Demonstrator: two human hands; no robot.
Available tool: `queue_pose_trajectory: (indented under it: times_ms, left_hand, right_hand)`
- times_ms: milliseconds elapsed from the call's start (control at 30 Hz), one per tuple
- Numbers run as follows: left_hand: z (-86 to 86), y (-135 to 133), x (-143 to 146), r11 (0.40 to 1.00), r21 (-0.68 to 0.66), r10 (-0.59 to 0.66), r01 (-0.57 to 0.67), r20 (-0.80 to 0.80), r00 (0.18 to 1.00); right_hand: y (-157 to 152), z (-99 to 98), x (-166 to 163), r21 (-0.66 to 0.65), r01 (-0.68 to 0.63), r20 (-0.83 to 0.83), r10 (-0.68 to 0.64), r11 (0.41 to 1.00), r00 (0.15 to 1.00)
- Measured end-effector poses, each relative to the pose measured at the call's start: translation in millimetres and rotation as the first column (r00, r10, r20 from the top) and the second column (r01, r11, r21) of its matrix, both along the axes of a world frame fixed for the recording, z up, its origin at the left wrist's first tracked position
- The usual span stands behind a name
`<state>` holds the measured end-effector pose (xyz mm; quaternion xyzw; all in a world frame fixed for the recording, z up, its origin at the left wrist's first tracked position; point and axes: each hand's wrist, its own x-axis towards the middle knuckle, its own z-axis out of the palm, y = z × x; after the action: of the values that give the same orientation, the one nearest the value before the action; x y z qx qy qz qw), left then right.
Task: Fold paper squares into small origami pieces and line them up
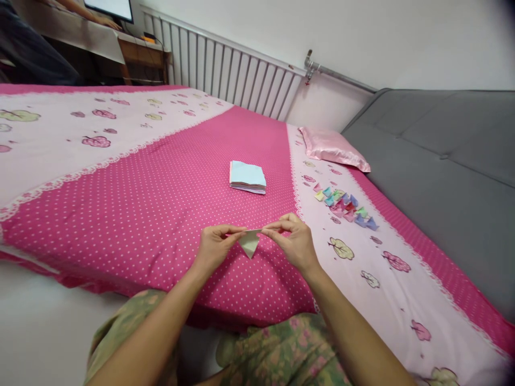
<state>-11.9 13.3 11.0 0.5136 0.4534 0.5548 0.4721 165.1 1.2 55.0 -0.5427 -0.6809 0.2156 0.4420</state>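
Note:
Between my two hands hangs a small piece of folded paper [250,244], pale yellow-green, with its point downward. My left hand [217,244] pinches its upper left corner between thumb and fingers. The upper right corner is pinched by my right hand [293,241]. Beyond the hands, a stack of coloured paper sheets [247,176] lies on the bed, light blue on top. To the right rests a cluster of small folded paper pieces [346,206] in several colours.
The bed [169,193] has a pink dotted and patterned cover. A pink pillow [332,147] lies near the grey headboard [434,145]. Behind stands a white radiator [225,64]. At the upper left, a person's arm [86,13] reaches over a desk with a monitor [112,8].

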Motion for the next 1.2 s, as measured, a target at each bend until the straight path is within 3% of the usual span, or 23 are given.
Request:
queue_pose_trajectory:
  times_ms: [300, 500, 567, 633, 733, 867, 933, 1033, 1200]
  left_hand:
    - [4.7, 1, 3, 0.987, -0.150, -0.036, 0.057, 0.140, 0.990]
    - [1.2, 3, -4, 0.977, -0.212, 0.047, 0.016, 0.288, 0.957]
    - [-1.1, 5, -4, 0.971, -0.235, 0.050, 0.037, 0.353, 0.934]
    - [-2.8, 5, -3, 0.965, -0.253, 0.042, 0.073, 0.420, 0.907]
    - [-3.0, 5, 1, 0.955, -0.266, 0.022, 0.132, 0.505, 0.863]
    - [-1.7, 1, 6, 0.953, -0.254, 0.009, 0.167, 0.573, 0.820]
    - [-2.0, -1, 8, 0.960, -0.233, 0.008, 0.152, 0.569, 0.822]
    - [-3.9, -4, 13, 0.973, -0.201, 0.009, 0.117, 0.535, 0.845]
    - [-5.0, -7, 18, 0.993, -0.119, 0.024, 0.020, 0.358, 0.933]
  right_hand:
    - [4, 1.0, 5, 0.006, 0.034, -0.061, -0.034, 0.999, 0.998]
    - [9, -4.0, 13, 0.015, 0.171, -0.228, -0.163, 0.985, 0.960]
    - [9, -3.9, 10, -0.042, 0.125, -0.324, -0.132, 0.991, 0.937]
    - [6, -2.3, 4, -0.125, -0.024, -0.401, -0.028, 0.992, 0.916]
    - [-1, 0.1, -9, -0.226, -0.283, -0.474, 0.149, 0.932, 0.868]
    - [-9, -3.0, -23, -0.287, -0.444, -0.554, 0.232, 0.849, 0.800]
    - [-11, -6.9, -29, -0.303, -0.456, -0.576, 0.220, 0.837, 0.787]
    - [-11, -12.8, -34, -0.317, -0.381, -0.539, 0.166, 0.869, 0.826]
    - [-11, -16.1, -36, -0.314, -0.281, -0.475, 0.106, 0.907, 0.873]
